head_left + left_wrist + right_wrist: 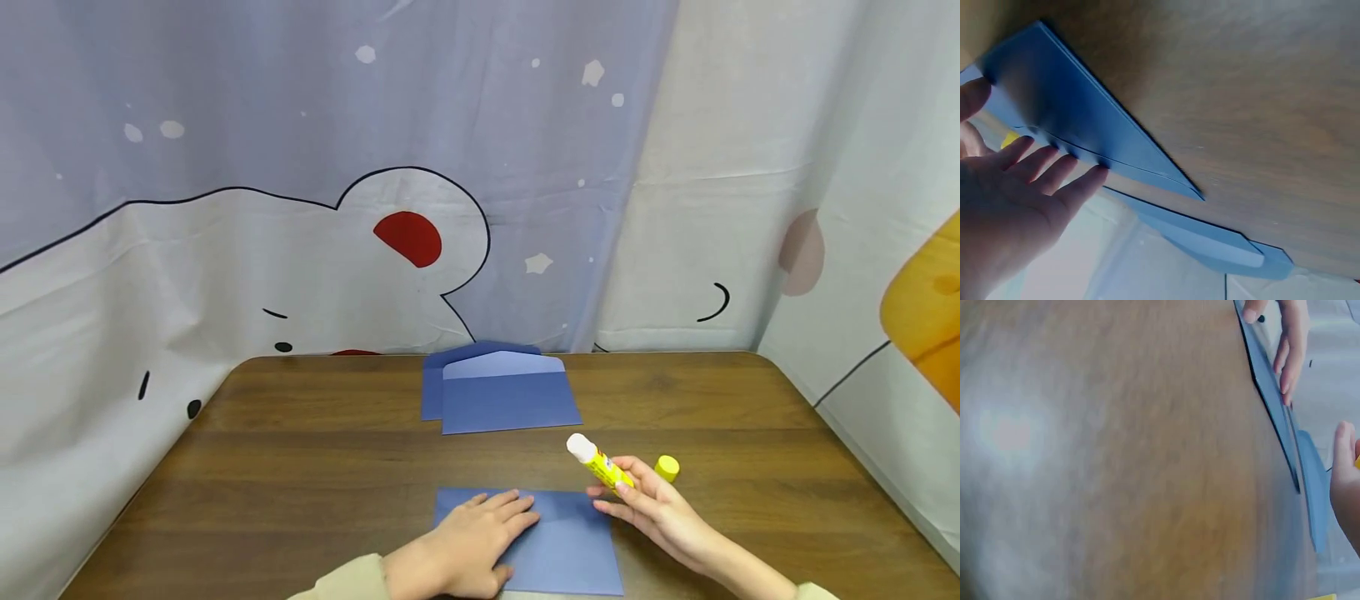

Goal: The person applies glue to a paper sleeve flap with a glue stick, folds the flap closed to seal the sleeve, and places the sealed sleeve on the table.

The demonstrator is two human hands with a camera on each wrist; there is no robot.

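Note:
A blue envelope (pixel 558 554) lies on the table near its front edge. My left hand (pixel 476 542) rests on it with fingers straight and spread; the left wrist view shows the fingertips touching the envelope (pixel 1066 106) along its flap line. In my right hand (pixel 660 517) I hold a yellow glue stick (pixel 611 468) between thumb and fingers, uncapped, its white tip pointing up and left above the envelope's far right corner. The yellow cap (pixel 667 468) stands on the table just beyond that hand. Only part of the right hand (pixel 1347 487) shows in the right wrist view.
Two more blue envelopes overlap at the back of the table, the front envelope (pixel 510 404) with its paler flap raised and the rear envelope (pixel 432 387) partly covered. A patterned curtain (pixel 300 275) hangs behind the wooden table (pixel 300 467).

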